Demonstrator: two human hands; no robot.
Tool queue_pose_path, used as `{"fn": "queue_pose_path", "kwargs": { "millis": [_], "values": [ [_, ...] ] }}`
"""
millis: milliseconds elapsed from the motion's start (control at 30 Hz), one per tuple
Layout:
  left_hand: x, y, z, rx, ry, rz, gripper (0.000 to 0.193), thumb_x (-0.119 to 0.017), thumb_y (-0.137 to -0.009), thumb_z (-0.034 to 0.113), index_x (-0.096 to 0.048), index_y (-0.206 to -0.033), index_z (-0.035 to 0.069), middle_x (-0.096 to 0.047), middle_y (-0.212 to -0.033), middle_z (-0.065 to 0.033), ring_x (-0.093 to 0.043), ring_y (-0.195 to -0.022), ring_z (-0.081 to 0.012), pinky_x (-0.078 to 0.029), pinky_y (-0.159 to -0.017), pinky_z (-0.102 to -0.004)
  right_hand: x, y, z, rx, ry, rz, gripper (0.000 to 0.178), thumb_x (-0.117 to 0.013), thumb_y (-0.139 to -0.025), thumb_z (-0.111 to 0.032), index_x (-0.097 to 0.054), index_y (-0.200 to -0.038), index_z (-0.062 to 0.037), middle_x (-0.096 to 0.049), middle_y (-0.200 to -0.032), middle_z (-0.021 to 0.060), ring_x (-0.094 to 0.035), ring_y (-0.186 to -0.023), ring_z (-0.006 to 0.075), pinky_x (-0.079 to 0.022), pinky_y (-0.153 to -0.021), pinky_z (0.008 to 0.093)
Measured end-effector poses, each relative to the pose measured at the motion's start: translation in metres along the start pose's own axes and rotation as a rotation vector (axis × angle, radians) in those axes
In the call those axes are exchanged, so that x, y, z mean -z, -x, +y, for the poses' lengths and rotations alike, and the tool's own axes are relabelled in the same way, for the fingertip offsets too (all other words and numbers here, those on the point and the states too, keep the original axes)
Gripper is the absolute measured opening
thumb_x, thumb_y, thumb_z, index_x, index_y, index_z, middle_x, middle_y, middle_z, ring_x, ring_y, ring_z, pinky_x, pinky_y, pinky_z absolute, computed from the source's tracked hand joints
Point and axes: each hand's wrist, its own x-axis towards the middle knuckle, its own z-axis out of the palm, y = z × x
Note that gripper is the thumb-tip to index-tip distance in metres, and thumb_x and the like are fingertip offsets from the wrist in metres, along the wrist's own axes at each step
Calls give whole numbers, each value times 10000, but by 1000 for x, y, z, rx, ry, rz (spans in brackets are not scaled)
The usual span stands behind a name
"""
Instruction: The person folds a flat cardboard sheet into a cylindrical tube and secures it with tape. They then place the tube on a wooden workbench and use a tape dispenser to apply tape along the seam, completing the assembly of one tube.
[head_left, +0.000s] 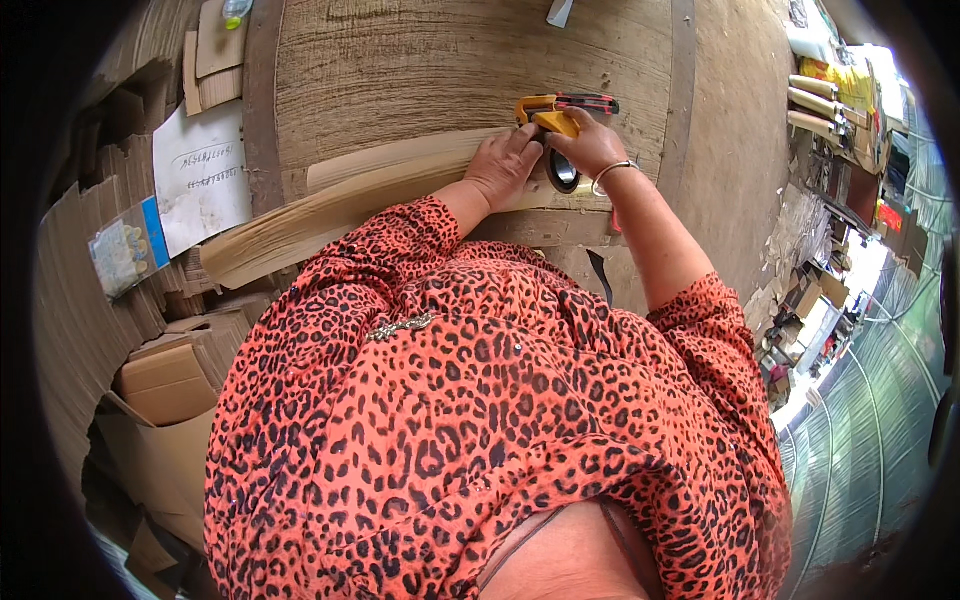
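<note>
In front of me lies a long bundle of folded tan cardboard (300, 232), running from the lower left to my hands. My left hand (503, 168) bends over its right end, fingers close together and fingertips beside the tape roll. My right hand (592, 147), with a bracelet at the wrist, is closed on a yellow tape dispenser (556, 122). Below its fingers shows a roll of tape (563, 172) with a dark inner ring. Just beyond lies a yellow and black tool with red edging (590, 102); part of it is behind the dispenser.
The worn wooden tabletop (450, 70) stretches away from me. Stacked cardboard (90, 260) fills the left side, with a white written sheet (203, 180) and a small clear bag (122, 255) there. A bottle (236, 12) is at the far left; wooden-handled tools (815, 105) are at right.
</note>
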Motion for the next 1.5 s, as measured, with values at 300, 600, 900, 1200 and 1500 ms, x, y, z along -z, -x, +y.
{"fn": "queue_pose_path", "kwargs": {
  "millis": [300, 600, 900, 1200, 1500],
  "values": [
    [16, -21, 29, 48, -42, -234, 576, -774, -708, 352, -533, -1182, 130, -526, -1314, -59, -441, -1223, -321, -430, -949, -451, 17, -17, 29, -36, -83, -163, 783, -735, -675, -421, -513, -1377, -155, -693, -1075, 139, -669, -958, 252, -525, -839, 333],
    [-8, -26, 31, 40, -42, -221, 702, -809, -661, 384, -511, -1247, 135, -590, -1223, -31, -464, -1199, -282, -446, -914, -461, 16, 67, 49, -76, -462, 190, 670, -706, -718, -274, -542, -1356, -155, -688, -1103, 159, -682, -889, 215, -528, -812, 325],
    [9, -27, 42, 85, -42, -307, 779, -785, -717, 418, -418, -1344, 136, -546, -1333, -52, -436, -1247, -308, -412, -983, -468, -82, 160, 72, -26, -326, 466, 710, -719, -723, -242, -479, -1391, -268, -618, -976, 186, -620, -898, 366, -518, -813, 436],
    [34, -71, 34, 125, -123, -631, 944, -826, -620, 502, -370, -1358, 130, -508, -1374, -114, -388, -1322, -336, -379, -1036, -488, -92, 147, 66, -28, -399, 486, 676, -697, -729, -227, -485, -1369, -257, -626, -993, 197, -627, -924, 377, -519, -842, 442],
    [12, -60, -32, 120, -35, -692, 1151, -793, -648, 525, -199, -1513, 50, -273, -1547, -170, -239, -1441, -331, -254, -1159, -412, -74, 163, 23, 30, -406, 514, 609, -694, -738, -288, -540, -1326, -248, -634, -916, 160, -637, -835, 347, -532, -756, 433]
  ]
}}
